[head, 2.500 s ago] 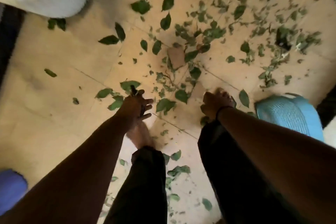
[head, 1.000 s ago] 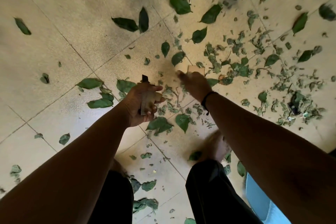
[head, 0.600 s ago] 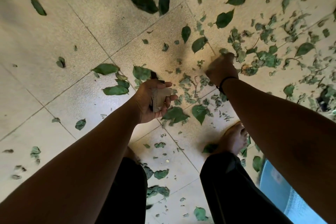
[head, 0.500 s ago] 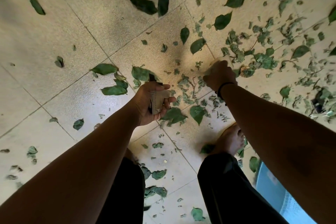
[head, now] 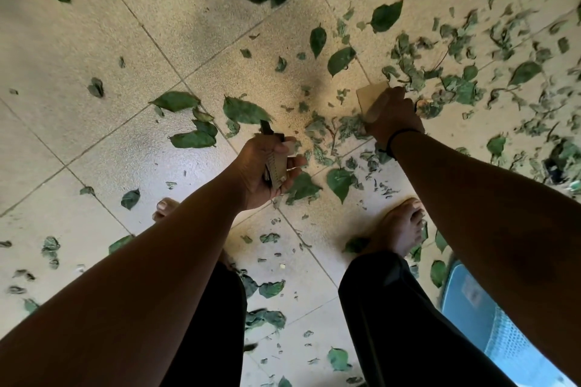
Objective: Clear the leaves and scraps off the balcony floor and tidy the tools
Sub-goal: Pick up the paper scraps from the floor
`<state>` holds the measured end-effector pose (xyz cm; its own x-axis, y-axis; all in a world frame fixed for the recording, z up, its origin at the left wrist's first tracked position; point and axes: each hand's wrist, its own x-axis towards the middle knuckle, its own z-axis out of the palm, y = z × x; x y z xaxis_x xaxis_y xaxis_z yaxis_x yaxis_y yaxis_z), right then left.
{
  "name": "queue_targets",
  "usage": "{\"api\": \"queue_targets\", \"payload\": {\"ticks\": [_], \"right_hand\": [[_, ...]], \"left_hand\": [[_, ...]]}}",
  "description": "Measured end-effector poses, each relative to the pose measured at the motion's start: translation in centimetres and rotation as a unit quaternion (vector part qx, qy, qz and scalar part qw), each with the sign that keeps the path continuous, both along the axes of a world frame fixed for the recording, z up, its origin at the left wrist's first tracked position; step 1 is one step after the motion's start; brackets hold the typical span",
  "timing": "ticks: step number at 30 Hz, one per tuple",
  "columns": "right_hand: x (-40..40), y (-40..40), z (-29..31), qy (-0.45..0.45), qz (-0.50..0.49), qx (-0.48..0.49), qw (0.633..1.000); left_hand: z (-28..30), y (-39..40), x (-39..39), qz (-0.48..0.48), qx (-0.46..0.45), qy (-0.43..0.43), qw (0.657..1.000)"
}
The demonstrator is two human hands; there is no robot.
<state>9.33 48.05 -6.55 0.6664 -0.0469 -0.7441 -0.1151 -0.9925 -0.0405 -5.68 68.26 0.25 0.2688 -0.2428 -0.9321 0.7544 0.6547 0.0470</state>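
Two hands busy mid-gather: left hand (head: 267, 166) clenched on a tan-handled tool (head: 276, 166), right hand (head: 391, 116) gripping a cardboard scrap (head: 369, 96) at 1 o'clock amid scattered leaves (head: 440, 78) on the tiled floor (head: 110, 41); next, probably scraping the litter into one heap.

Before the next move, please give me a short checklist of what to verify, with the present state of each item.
1. Right hand grips the cardboard piece: ok.
2. Left hand holds its tan and dark tool securely: ok.
3. Which kind of tool it is: cannot tell.
4. Floor cleared of leaves: not ok, many still lie scattered.
5. Bare feet away from the scraps: not ok, leaves lie beside them.
6. Blue basket within reach at the right: ok, probably.
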Motion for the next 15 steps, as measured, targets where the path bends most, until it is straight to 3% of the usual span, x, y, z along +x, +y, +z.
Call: {"api": "queue_targets", "payload": {"ticks": [7, 12, 15], "right_hand": [[-0.3, -1.3, -0.2, 0.06, 0.014, -0.043, 0.997], [-1.7, -3.5, 1.3, 0.062, 0.022, 0.081, 0.995], [-2.7, -5.0, 4.7, 0.095, -0.085, 0.164, 0.978]], "left_hand": [[0.1, -1.9, 0.1, 0.039, 0.017, 0.0, 0.999], [1.1, -4.3, 0.9, 0.043, 0.048, 0.04, 0.997], [3.3, -6.0, 1.8, 0.046, 0.046, 0.03, 0.997]]}}
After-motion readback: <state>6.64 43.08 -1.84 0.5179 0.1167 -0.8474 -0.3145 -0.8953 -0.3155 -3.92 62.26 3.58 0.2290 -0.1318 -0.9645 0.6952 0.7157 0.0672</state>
